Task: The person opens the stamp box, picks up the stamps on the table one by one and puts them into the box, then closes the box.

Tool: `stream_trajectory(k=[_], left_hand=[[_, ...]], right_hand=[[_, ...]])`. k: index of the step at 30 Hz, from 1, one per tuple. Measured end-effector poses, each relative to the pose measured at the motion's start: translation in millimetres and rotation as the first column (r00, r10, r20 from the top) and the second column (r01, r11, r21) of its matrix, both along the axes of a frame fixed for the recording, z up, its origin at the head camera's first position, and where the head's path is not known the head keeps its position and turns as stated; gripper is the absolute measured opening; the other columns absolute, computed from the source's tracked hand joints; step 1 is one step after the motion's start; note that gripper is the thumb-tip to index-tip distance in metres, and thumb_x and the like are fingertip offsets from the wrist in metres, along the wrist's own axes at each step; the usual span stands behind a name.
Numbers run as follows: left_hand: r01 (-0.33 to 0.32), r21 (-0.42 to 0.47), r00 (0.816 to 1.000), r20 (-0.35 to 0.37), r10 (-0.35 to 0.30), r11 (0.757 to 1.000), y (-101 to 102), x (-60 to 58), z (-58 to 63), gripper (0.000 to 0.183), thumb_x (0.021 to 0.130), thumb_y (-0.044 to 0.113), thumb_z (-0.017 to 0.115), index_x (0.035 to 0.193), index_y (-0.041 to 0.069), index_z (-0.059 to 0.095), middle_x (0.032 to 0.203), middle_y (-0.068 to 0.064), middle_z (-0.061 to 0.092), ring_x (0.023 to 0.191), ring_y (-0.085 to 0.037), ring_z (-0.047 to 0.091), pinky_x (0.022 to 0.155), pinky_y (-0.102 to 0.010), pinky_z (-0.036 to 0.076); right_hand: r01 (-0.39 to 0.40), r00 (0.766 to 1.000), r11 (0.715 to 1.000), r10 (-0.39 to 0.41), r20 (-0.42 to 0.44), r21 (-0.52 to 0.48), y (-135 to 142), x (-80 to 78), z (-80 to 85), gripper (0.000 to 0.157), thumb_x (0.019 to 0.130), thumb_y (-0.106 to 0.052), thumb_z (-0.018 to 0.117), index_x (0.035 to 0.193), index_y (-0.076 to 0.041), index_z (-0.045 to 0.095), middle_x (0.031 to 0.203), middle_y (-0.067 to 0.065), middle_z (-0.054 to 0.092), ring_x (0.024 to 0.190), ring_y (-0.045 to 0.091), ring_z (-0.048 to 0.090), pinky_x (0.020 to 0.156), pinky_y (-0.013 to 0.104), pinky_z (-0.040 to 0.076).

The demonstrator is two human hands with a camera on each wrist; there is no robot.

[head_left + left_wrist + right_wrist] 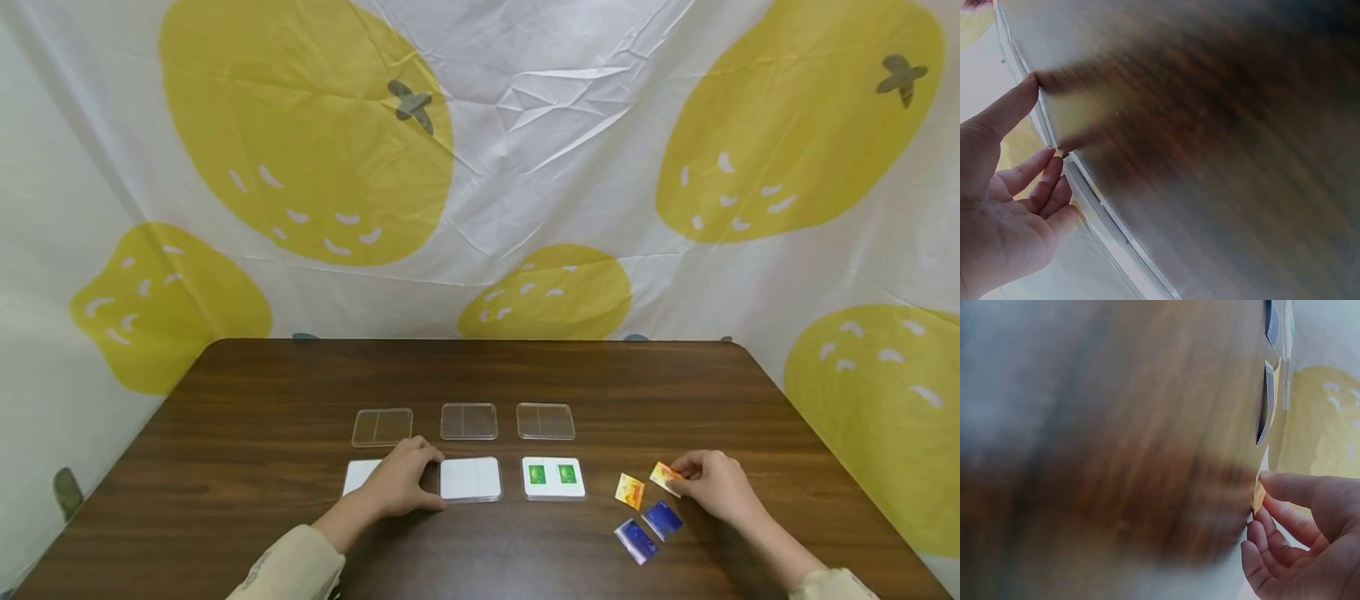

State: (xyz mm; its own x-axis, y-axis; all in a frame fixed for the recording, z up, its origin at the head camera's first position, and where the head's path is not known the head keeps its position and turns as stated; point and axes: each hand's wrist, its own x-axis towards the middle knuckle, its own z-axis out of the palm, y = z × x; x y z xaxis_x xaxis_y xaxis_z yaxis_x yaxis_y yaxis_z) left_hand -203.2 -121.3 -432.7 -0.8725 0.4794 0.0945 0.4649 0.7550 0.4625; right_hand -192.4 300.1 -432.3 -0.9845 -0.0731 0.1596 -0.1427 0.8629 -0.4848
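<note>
My right hand (716,483) pinches an orange-yellow stamp (663,477) between thumb and fingers at the table's right side; the right wrist view shows this stamp (1259,494) edge-on. Beside it lie another orange stamp (630,491) and two blue-purple stamps (663,520), whose jagged edges show in the right wrist view. My left hand (397,479) touches the left edge of the middle clear case (470,479), which has a white insert, with thumb and forefinger spread. It partly covers a left white-filled case (362,475). The right case (553,478) bears two green stamps on white.
Three clear lids (468,422) lie in a row behind the cases on the brown wooden table (262,400). A white cloth (495,183) with yellow fruit prints hangs behind the table and along its sides.
</note>
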Motion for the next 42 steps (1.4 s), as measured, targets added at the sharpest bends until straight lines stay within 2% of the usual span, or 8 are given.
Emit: stream_trajectory(k=[7,12,17,21,25,29,34,42], left_hand=[[-0.007,-0.005,1.0,0.008,0.007,1.0,1.1,-0.6,-0.5,0.055,0.064,0.027,0.081,0.105,-0.002,0.06,0.098,-0.008,0.054,0.095,-0.025,0.049,0.081,-0.042,0.043],[-0.005,-0.002,1.0,0.008,0.005,1.0,1.9,0.3,0.0,0.055,0.063,0.026,0.081,0.105,-0.002,0.06,0.098,-0.009,0.054,0.095,-0.026,0.049,0.082,-0.042,0.043],[-0.002,0.003,1.0,0.006,0.002,1.0,2.2,0.7,1.0,0.054,0.063,0.026,0.081,0.105,-0.002,0.06,0.098,-0.009,0.054,0.096,-0.026,0.049,0.082,-0.042,0.043],[-0.004,0.002,1.0,0.009,0.004,1.0,2.2,1.0,2.3,0.054,0.063,0.026,0.081,0.104,-0.002,0.06,0.098,-0.009,0.054,0.096,-0.026,0.049,0.082,-0.043,0.043],[-0.004,0.001,1.0,0.008,0.004,1.0,1.7,1.2,2.5,0.054,0.063,0.026,0.081,0.104,-0.002,0.06,0.098,-0.009,0.054,0.095,-0.026,0.049,0.082,-0.043,0.043],[-0.005,-0.001,1.0,0.005,0.005,1.0,1.1,1.3,1.8,0.054,0.063,0.026,0.082,0.104,-0.002,0.06,0.098,-0.009,0.054,0.095,-0.026,0.049,0.082,-0.042,0.043],[-0.009,-0.003,1.0,0.005,0.009,1.0,0.8,1.6,1.6,0.054,0.063,0.027,0.082,0.104,-0.002,0.06,0.098,-0.009,0.054,0.096,-0.026,0.049,0.082,-0.042,0.043],[-0.006,-0.008,1.0,0.005,0.006,1.0,0.7,1.5,2.5,0.054,0.063,0.027,0.081,0.104,-0.002,0.06,0.098,-0.008,0.054,0.095,-0.026,0.05,0.082,-0.042,0.043]], right_hand=[[-0.03,1.0,0.999,0.03,0.002,0.029,3.4,-7.5,1.9,0.007,0.07,-0.009,0.073,0.069,-0.007,0.066,0.065,-0.001,0.062,0.058,0.009,0.051,0.053,0.026,0.039],[-0.049,0.997,0.998,0.047,0.062,0.025,5.6,-9.5,6.5,0.006,0.072,-0.008,0.069,0.068,-0.007,0.065,0.064,-0.002,0.059,0.058,0.009,0.048,0.053,0.025,0.038],[-0.069,0.99,0.997,0.071,0.124,-0.025,10.2,-10.4,13.8,0.006,0.075,-0.009,0.067,0.071,-0.005,0.065,0.067,0.0,0.059,0.061,0.011,0.046,0.054,0.026,0.037],[-0.075,0.978,0.992,0.094,0.185,-0.104,14.5,-10.9,16.2,0.009,0.078,-0.009,0.066,0.075,-0.001,0.065,0.072,0.003,0.061,0.063,0.011,0.048,0.054,0.025,0.04],[-0.074,0.962,0.969,0.132,0.24,-0.237,17.2,-12.4,16.0,0.012,0.081,-0.006,0.062,0.08,0.006,0.064,0.075,0.006,0.062,0.062,0.009,0.051,0.054,0.024,0.044],[-0.076,0.94,0.934,0.185,0.288,-0.35,13.6,-13.5,20.0,0.018,0.083,-0.005,0.059,0.087,0.013,0.061,0.075,0.005,0.062,0.062,0.008,0.052,0.054,0.025,0.045],[-0.072,0.919,0.904,0.224,0.324,-0.421,-3.3,-12.4,27.5,0.026,0.084,-0.012,0.061,0.091,0.013,0.06,0.071,-0.001,0.06,0.062,0.009,0.051,0.053,0.025,0.043],[-0.1,0.89,0.864,0.299,0.344,-0.494,-40.0,-10.7,35.7,0.028,0.085,-0.018,0.062,0.092,0.009,0.06,0.078,0.001,0.063,0.071,0.015,0.058,0.059,0.028,0.046]])
